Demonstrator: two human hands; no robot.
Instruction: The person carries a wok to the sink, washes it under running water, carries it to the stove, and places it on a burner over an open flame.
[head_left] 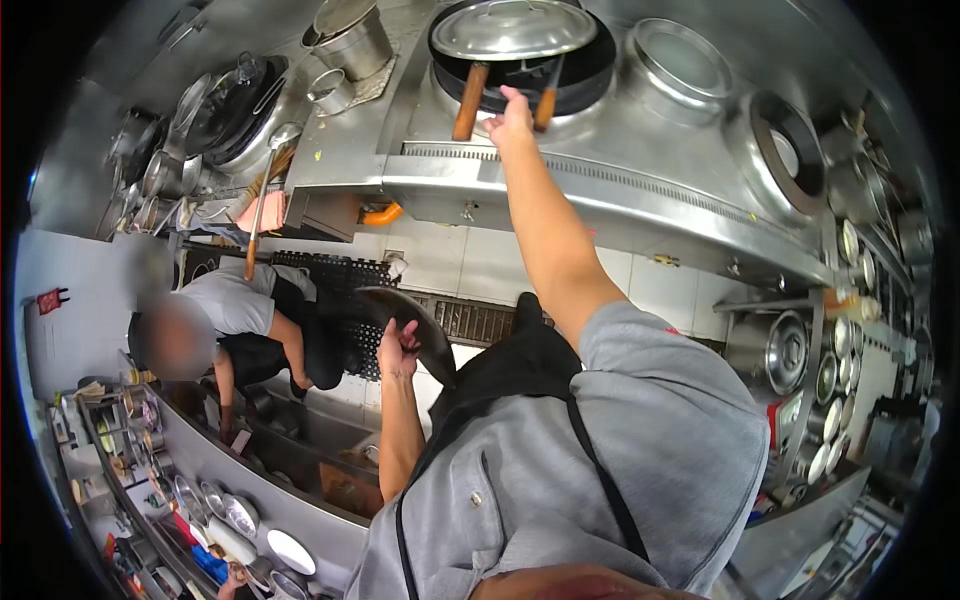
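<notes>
My right hand (511, 120) reaches over the stove with its fingers apart. It is between two wooden handles, the left handle (470, 103) and the right handle (545, 108), apparently gripping neither. Beyond the fingers, a domed metal lid (514, 32) sits over a black wok (585, 95). My left hand (399, 347) is low at my left side, its fingers curled at a large dark, curved metal piece (425, 325) seen nearly edge-on. Whether that piece is a wok or a lid is unclear, and the exact grip is partly hidden.
A co-worker (235, 305) crouches at the left beside a low sink (320, 430). A long-handled ladle (262, 205) juts from the counter. A round metal basin (683, 60) and another burner (785, 150) are on the right. A floor grate (460, 318) runs below the stove.
</notes>
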